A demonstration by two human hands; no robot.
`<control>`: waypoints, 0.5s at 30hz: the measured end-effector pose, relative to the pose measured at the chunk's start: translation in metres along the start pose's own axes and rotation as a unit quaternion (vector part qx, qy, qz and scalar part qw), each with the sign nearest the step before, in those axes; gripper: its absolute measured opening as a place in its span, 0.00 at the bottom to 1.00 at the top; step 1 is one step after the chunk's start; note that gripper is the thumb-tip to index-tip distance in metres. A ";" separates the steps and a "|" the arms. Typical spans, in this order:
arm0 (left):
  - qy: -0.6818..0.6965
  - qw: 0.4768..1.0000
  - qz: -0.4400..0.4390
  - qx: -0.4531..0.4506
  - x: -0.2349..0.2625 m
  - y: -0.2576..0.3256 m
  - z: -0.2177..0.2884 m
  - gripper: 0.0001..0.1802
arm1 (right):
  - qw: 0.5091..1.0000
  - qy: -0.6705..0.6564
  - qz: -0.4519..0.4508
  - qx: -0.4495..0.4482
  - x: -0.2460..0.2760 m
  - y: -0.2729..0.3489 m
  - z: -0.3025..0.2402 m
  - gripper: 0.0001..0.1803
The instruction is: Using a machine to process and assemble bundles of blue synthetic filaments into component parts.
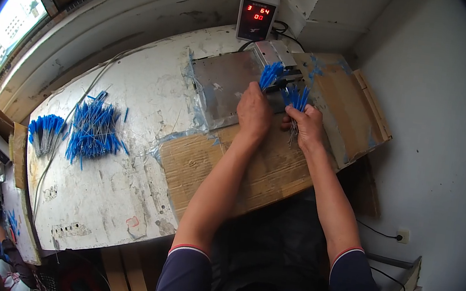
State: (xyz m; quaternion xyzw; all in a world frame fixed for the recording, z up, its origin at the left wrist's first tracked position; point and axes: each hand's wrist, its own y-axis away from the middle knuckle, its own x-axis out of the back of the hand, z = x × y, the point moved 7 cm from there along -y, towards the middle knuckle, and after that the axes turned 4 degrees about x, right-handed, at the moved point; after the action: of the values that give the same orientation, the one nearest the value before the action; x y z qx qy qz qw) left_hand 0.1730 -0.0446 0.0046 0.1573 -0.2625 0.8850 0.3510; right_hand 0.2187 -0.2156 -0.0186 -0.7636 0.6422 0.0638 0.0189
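Note:
My left hand [254,113] is closed round a bunch of thin pieces, and their blue ends [271,74] stick out above the fist. Just to its right, my right hand [306,124] pinches a second bunch of blue-ended thin metal wires [297,98]. The blue ends of that bunch point up, and the bare wires hang below the fingers. Both hands are above the near side of a small metal device [274,53], partly hidden behind the bunches. A flat metal plate [223,80] lies left of my left hand.
On the white worn table [140,192] at left lie a large pile [95,131] and a smaller bundle [45,133] of blue-ended wires. A counter box with red digits [257,16] stands behind. Cardboard [195,167] covers the near edge. A co-worker's arm [6,237] shows far left.

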 end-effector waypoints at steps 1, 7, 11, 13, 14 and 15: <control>0.000 1.000 0.000 0.000 0.001 0.000 0.003 0.05 | 1.000 -0.005 -0.014 -0.002 -0.004 0.003 0.000 0.07; 0.166 0.984 -0.066 0.000 -0.002 -0.003 0.004 0.08 | 0.996 0.008 -0.088 0.009 -0.021 0.007 0.002 0.06; 0.130 0.987 -0.097 -0.006 -0.008 -0.004 0.004 0.09 | 0.997 -0.003 -0.075 0.023 -0.018 0.007 0.004 0.06; 0.117 0.989 -0.091 -0.003 -0.008 -0.003 0.004 0.10 | 0.998 -0.022 -0.056 0.031 -0.017 0.009 0.005 0.06; 0.118 0.989 -0.085 -0.001 -0.008 -0.003 0.005 0.10 | 0.998 -0.042 -0.038 0.039 -0.016 0.009 0.004 0.06; 0.117 0.990 -0.079 0.001 -0.007 -0.002 0.005 0.10 | 0.998 -0.042 -0.038 0.039 -0.016 0.011 0.005 0.06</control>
State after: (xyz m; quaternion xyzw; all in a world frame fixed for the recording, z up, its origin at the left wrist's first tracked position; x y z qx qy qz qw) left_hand 0.1800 -0.0498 0.0067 0.0728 -0.2054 0.8671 0.4479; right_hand 0.2052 -0.2009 -0.0210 -0.7827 0.6135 0.0704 0.0779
